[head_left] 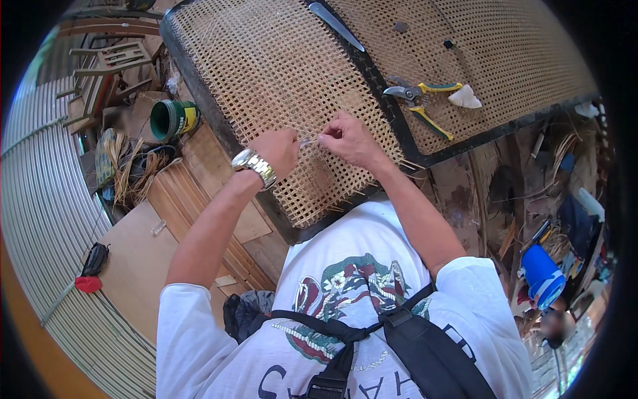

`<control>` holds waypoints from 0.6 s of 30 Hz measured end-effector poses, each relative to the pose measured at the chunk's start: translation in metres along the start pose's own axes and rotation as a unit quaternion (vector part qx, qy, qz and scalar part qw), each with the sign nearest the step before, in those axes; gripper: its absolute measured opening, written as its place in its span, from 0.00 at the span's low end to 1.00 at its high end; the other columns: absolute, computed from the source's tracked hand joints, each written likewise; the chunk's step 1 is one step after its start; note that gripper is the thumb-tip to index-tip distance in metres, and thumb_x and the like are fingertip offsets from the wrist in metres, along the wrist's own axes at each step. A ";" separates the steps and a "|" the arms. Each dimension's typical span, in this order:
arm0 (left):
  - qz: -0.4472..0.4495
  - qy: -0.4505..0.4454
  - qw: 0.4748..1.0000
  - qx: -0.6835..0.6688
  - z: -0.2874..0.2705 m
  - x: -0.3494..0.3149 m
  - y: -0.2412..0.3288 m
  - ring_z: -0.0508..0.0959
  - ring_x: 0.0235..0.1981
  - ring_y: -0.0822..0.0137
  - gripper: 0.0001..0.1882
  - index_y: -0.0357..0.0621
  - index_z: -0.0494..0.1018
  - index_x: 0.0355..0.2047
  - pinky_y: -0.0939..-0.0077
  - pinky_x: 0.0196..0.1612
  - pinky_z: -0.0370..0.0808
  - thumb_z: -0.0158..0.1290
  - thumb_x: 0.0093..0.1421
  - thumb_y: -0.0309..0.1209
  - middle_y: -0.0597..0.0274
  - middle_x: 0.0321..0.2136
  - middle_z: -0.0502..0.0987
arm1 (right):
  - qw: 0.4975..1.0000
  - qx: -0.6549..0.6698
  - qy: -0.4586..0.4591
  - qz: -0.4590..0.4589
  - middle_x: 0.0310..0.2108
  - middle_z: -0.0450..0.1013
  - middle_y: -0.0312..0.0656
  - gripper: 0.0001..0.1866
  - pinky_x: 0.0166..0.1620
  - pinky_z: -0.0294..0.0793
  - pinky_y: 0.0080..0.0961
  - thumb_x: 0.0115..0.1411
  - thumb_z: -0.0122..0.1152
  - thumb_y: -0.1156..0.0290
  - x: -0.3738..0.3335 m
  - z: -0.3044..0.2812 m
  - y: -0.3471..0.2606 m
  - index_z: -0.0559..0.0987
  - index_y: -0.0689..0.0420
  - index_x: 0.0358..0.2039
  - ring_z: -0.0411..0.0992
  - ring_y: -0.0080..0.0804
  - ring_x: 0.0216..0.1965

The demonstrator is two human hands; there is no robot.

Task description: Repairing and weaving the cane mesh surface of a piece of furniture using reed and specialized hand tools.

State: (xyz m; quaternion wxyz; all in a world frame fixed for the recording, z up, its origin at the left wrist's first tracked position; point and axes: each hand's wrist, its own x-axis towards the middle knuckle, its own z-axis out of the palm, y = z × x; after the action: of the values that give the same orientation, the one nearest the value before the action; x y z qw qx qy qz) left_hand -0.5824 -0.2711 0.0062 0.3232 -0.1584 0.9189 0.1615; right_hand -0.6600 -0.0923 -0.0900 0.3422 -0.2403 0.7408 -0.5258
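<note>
A woven cane panel (266, 66) in a dark frame (206, 100) lies in front of me. Over its near half, my left hand (276, 151), with a metal watch (252, 163) at the wrist, is closed on a small pale, shiny piece (305, 142) whose kind I cannot make out. Close by on the right, my right hand (353, 141) pinches thumb against fingers beside the tip of that piece. What the right fingers hold is too small to name. Loose cane ends (411, 163) stick out along the panel's near edge.
Right of the dark middle bar lie yellow-handled pruning shears (419, 94), a white lump (465, 98) and a small black cube (448, 44). A metal blade (337, 28) rests at the bar's far end. A green bucket (171, 120) stands left, a blue one (542, 274) lower right.
</note>
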 end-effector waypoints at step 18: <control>-0.028 -0.048 0.989 0.138 0.000 0.008 0.053 0.84 0.37 0.47 0.10 0.36 0.80 0.35 0.56 0.42 0.82 0.52 0.61 0.29 0.40 0.34 0.82 | 0.999 -0.037 -0.030 0.003 0.30 0.71 0.42 0.09 0.40 0.73 0.29 0.51 0.65 0.69 0.006 -0.016 0.004 0.80 0.63 0.24 0.73 0.33 0.33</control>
State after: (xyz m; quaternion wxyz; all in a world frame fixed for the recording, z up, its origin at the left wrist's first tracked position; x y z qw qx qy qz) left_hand -0.6091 -0.2250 0.0116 0.3898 -0.1303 0.9111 0.0309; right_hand -0.6761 -0.0855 -0.0914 0.3569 -0.2657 0.7498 -0.4897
